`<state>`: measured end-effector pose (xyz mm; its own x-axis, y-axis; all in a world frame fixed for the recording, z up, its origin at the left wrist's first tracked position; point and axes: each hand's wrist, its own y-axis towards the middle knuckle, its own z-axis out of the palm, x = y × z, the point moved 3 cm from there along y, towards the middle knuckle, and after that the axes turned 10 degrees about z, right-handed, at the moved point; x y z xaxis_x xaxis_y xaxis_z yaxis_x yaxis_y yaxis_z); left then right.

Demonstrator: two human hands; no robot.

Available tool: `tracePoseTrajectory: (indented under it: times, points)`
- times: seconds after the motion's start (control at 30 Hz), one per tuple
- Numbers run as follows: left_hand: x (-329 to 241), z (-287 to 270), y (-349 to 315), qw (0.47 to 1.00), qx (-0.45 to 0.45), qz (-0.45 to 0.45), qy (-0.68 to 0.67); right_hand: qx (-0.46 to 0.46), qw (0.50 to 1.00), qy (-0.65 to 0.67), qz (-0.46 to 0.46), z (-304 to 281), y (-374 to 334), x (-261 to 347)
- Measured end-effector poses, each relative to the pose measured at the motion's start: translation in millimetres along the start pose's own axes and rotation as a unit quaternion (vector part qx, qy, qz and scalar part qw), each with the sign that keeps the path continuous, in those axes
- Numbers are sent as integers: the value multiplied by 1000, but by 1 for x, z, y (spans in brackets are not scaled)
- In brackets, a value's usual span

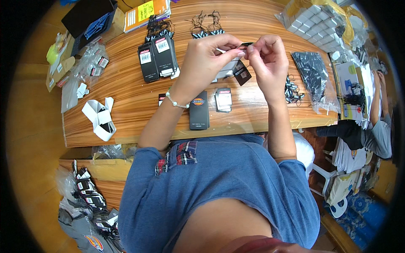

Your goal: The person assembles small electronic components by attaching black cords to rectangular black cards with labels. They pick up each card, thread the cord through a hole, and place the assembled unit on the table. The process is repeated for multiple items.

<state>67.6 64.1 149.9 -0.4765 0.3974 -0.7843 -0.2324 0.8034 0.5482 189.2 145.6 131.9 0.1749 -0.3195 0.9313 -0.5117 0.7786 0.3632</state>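
Both my hands are raised over the table with their fingertips brought together. My left hand (213, 52), with a beaded bracelet on the wrist, pinches a small dark piece (247, 44). My right hand (268, 57) pinches it from the other side; its exact kind is too small to tell. Just below the fingers a black hang tag (242, 73) shows at a tilt; whether it is joined to the piece is hidden. Behind my left fingers lies a white stack (228, 67), partly covered. Nearer me are a pile of black tags (198, 116) and a small stack of white-labelled tags (223, 101).
Stacked black tags (159, 59) with cords stand at the back left, beside more black cords (206, 25). To the right are loose cords (292, 90), a plastic bag of dark pieces (314, 76) and small white boxes (308, 23). A white strip (100, 118) lies left. Another person (375, 137) is far right.
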Motion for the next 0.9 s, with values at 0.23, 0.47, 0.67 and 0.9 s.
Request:
tracePoseTrajectory:
  times: [0.23,0.47,0.67,0.9]
  points:
    - [-1,-3,6,988,24,106,110,68,985,139,77,-1,10,-1]
    - [-4,-3,16,948,43,234,211,93,922,334,172,-1,18,-19]
    - [5,-1,26,954,45,221,198,53,932,315,170,0,20,-22]
    - [7,2,28,960,58,188,200,2,1000,-31,0,-4,22,-20]
